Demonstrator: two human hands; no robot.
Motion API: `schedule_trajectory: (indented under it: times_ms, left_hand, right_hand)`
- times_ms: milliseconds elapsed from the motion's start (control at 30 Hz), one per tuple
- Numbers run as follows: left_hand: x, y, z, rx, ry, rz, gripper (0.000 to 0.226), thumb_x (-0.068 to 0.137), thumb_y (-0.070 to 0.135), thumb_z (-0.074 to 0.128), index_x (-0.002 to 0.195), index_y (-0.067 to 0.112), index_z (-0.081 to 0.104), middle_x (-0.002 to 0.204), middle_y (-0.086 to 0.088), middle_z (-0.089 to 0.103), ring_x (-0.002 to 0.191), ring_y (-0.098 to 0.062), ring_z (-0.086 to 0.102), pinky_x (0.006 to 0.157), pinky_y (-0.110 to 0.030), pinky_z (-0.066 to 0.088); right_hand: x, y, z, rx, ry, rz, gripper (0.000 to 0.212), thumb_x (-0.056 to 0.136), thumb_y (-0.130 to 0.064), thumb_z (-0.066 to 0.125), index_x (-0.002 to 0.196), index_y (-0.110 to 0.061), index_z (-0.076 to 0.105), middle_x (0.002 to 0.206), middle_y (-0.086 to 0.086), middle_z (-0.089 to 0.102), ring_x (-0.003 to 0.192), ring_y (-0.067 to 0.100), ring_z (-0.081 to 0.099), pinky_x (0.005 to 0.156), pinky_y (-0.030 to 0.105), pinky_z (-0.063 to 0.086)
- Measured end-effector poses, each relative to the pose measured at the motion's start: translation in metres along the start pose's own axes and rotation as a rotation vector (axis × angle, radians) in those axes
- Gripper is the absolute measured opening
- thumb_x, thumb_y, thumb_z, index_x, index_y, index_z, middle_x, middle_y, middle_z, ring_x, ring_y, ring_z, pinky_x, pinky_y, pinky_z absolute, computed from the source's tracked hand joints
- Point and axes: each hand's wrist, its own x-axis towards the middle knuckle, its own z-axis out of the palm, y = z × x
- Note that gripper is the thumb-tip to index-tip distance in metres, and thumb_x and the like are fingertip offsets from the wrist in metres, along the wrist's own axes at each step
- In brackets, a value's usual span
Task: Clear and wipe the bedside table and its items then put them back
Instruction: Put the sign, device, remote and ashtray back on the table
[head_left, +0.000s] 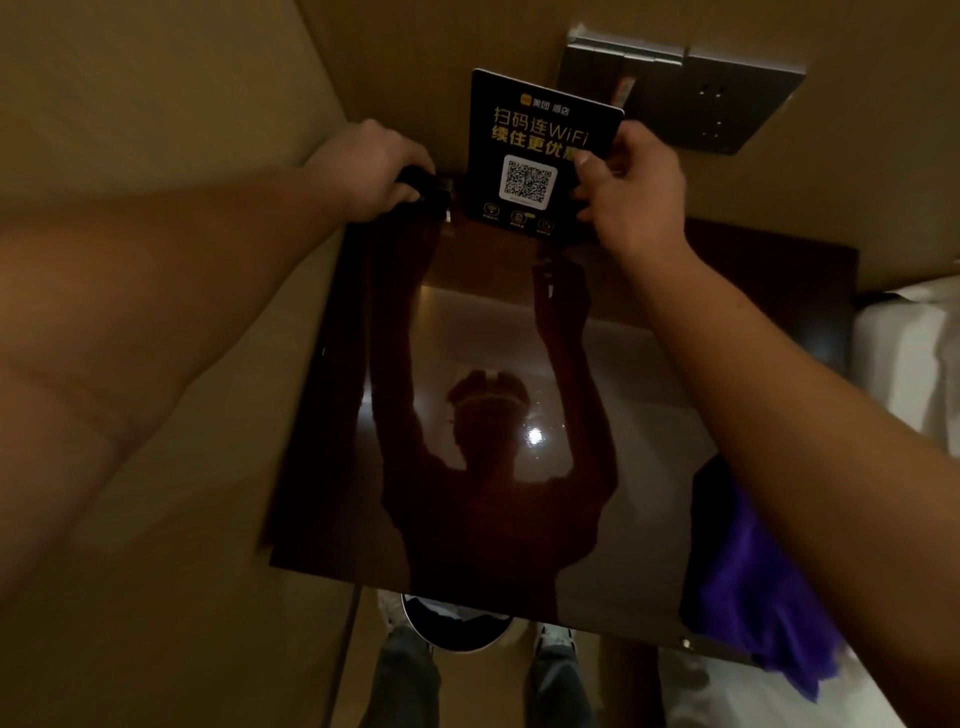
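Note:
The bedside table (649, 395) has a dark, glossy top that mirrors my arms and head. At its back edge a black WiFi sign with a QR code (530, 150) stands upright against the wall. My right hand (628, 187) pinches the sign's right edge between thumb and fingers. My left hand (371, 166) grips a small black object (428, 189) at the table's back left corner; what it is cannot be told. A purple cloth (753, 587) hangs over the table's front right corner.
A metal switch and socket panel (727, 98) is on the wall behind the sign. White bedding (909, 358) lies to the right. A padded beige wall (156, 156) stands close on the left. A round bin (457, 629) and my feet are below the table's front edge.

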Motion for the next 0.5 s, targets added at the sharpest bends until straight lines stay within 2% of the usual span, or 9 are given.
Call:
schedule_trajectory:
  times_ms: [167, 500]
  left_hand:
    - [0.002, -0.004, 0.001, -0.005, 0.006, -0.007, 0.039, 0.095, 0.014, 0.067, 0.134, 0.013, 0.062, 0.122, -0.022, 0.068, 0.114, -0.042, 0.061, 0.093, -0.051, 0.051]
    - [-0.001, 0.002, 0.004, -0.033, 0.006, -0.049, 0.047, 0.089, 0.011, 0.064, 0.136, 0.017, 0.059, 0.123, -0.02, 0.066, 0.113, -0.041, 0.061, 0.089, -0.049, 0.053]
  right_hand:
    - [0.004, -0.001, -0.003, -0.049, -0.035, -0.012, 0.027, 0.104, -0.018, 0.055, 0.131, -0.018, 0.058, 0.119, 0.001, 0.067, 0.107, 0.016, 0.068, 0.091, 0.038, 0.06]
    - [0.013, -0.003, -0.006, -0.068, -0.061, 0.024, 0.034, 0.099, -0.015, 0.063, 0.132, -0.019, 0.058, 0.118, -0.001, 0.069, 0.108, 0.016, 0.069, 0.093, 0.043, 0.059]
